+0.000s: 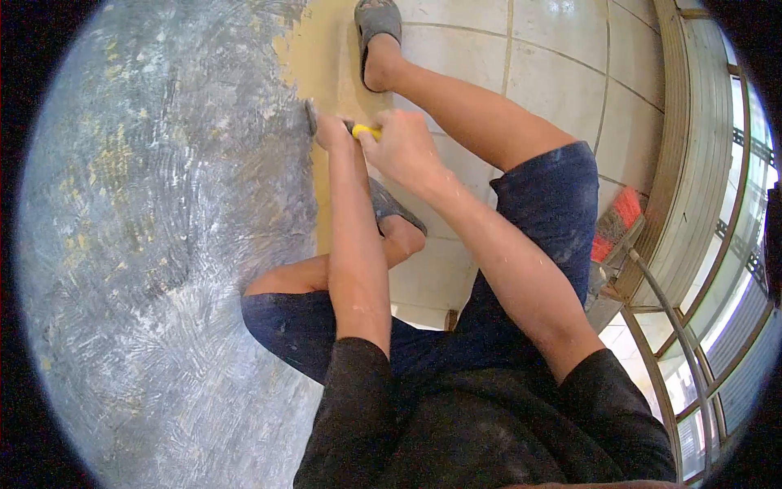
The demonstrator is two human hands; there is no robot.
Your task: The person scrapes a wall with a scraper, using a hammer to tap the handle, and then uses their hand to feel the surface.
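Note:
A scraper with a yellow handle and a dark, flat blade is held in both of my hands. My left hand is closed round its front part, close behind the blade. Closed on the yellow handle is my right hand, just to the right of the left one. The blade's edge is at the mottled grey surface, where it borders a tan strip. My fingers hide part of the tool.
Both my feet, in grey clogs, are on pale floor tiles. A broom with red bristles and a long pole leans at the right, beside a wooden frame and glazed panels.

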